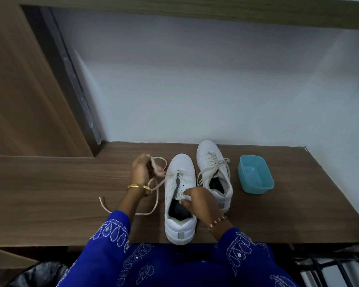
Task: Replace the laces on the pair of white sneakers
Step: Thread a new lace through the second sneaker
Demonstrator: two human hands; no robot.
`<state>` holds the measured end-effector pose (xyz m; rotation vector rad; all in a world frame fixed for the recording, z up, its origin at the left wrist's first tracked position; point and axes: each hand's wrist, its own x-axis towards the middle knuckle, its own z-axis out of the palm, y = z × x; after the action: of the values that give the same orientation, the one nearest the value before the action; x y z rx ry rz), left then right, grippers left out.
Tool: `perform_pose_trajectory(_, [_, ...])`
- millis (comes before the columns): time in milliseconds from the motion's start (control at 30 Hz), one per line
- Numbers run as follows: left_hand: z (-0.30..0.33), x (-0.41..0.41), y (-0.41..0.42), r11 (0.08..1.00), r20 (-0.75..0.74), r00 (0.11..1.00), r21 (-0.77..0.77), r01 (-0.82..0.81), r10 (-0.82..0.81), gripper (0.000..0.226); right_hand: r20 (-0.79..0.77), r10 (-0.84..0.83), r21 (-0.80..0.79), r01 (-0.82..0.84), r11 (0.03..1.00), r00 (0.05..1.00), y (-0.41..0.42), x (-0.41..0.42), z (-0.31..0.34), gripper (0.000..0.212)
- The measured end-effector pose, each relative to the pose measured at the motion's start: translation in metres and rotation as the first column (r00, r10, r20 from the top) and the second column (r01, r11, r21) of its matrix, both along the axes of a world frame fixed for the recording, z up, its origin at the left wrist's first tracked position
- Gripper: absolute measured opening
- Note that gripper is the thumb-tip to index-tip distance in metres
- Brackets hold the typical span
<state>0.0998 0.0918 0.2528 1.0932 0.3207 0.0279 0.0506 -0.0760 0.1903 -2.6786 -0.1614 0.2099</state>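
At the far left a wooden door (pixel 23 90) stands beside the wood-grain worktop (pixel 50 193), which meets a pale wall at the back. A loose cream lace (pixel 153 195) trails over the worktop – one end lies near the blue sleeve (pixel 116 230) of the left arm, and the rest loops up to the left hand (pixel 142 169). That hand is raised just left of the shoes, its fingers curled round the lace and pinching it; a gold bangle (pixel 138 187) sits on the wrist.

Next comes the near sneaker (pixel 179 199), upright with its heel at the front edge of the worktop and its toe pointing to the wall. Only its lowest eyelets are threaded, and the lace runs from there to the left hand. The right hand (pixel 201 204) rests on the sneaker's opening, thumb and fingers pinching the tongue or upper edge – which of the two I cannot tell. A beaded bracelet (pixel 217 221) circles that wrist.

Just beside it to the right, set further back, the second sneaker (pixel 214 172) is fully laced with its ends hanging loose. Right of it, apart from the shoes, stands a teal plastic tub (pixel 255 175).
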Motion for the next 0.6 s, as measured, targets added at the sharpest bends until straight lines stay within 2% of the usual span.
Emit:
perform_pose_trajectory(67, [0.004,0.002,0.009,0.997,0.003,0.997,-0.011,-0.08,0.08,0.03,-0.022,-0.001,0.006,0.001,1.0,1.0,0.0,0.001,-0.002,0.04])
perform_pose_trajectory(100, [0.003,0.005,0.013,0.993,-0.005,0.996,0.081,-0.088,0.089,0.03,-0.014,0.002,0.001,-0.002,1.0,1.0,0.0,0.001,-0.001,0.039])
perform_pose_trajectory(133, [0.002,0.006,0.015,0.969,-0.016,0.998,0.24,-0.061,0.066,0.031,0.004,0.007,-0.01,-0.007,1.0,1.0,0.0,0.001,-0.001,0.037])
perform_pose_trajectory(167, [0.001,0.007,0.016,0.887,-0.041,0.999,0.462,0.004,0.016,0.031,0.008,0.008,-0.009,-0.008,1.0,1.0,0.0,0.001,0.0,0.035])
perform_pose_trajectory(200, [-0.001,0.008,0.016,0.723,-0.072,0.996,0.685,0.086,-0.05,0.03,0.007,0.009,-0.002,-0.009,1.0,1.0,0.0,0.001,0.001,0.035])
perform_pose_trajectory(233, [-0.003,0.006,0.014,0.483,-0.114,0.988,0.863,0.15,-0.104,0.031,0.004,0.004,0.007,-0.004,1.0,1.0,0.001,0.001,0.002,0.034])
perform_pose_trajectory(267, [-0.006,0.004,0.01,0.261,-0.152,0.98,0.948,0.18,-0.126,0.03,0.018,0.006,0.007,-0.006,1.0,1.0,0.001,0.001,0.002,0.033])
perform_pose_trajectory(300, [-0.009,0.002,0.006,0.139,-0.165,0.977,0.973,0.183,-0.133,0.026,0.036,0.007,0.007,-0.008,1.0,0.999,0.001,0.001,0.003,0.032])
perform_pose_trajectory(367, [-0.019,0.0,-0.003,0.064,-0.19,0.967,0.977,0.203,-0.17,0.018,0.059,0.003,0.016,-0.003,1.0,0.998,0.001,0.0,0.004,0.032])
perform_pose_trajectory(500, [-0.037,-0.001,-0.017,-0.045,-0.363,0.891,0.93,0.365,-0.273,0.024,0.056,0.011,0.025,-0.012,1.0,0.998,0.001,-0.001,0.005,0.031])
perform_pose_trajectory(567, [-0.041,0.0,-0.015,-0.04,-0.356,0.897,0.933,0.358,-0.262,0.023,0.053,0.012,0.027,-0.013,1.0,0.999,0.001,0.0,0.005,0.03])
perform_pose_trajectory(600, [-0.04,-0.001,-0.014,0.007,-0.332,0.909,0.939,0.345,-0.253,0.022,0.049,0.014,0.022,-0.015,1.0,0.999,0.001,0.0,0.006,0.03])
